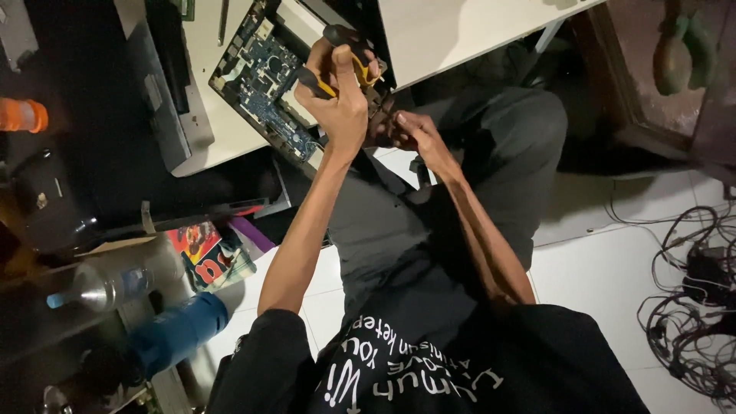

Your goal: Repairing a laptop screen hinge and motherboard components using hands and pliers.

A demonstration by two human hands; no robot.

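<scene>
The left hand (pixel 341 107) is grasping the pliers (pixel 337 65) over the board (pixel 264 84) at the surface's (pixel 460 31) edge. The right hand (pixel 410 134) is pinching something hidden. Squeezing gently and holding steady seems best.

A pale surface (pixel 452 31) runs along the top of the view, carrying an opened device with a blue circuit board (pixel 264 73) near its edge, a grey flat casing (pixel 165 100) beside that, and a slim metal tool (pixel 222 21) farther back. Below, the white tiled floor (pixel 606 276) holds a tangle of dark cables (pixel 694 299) at one side.
</scene>
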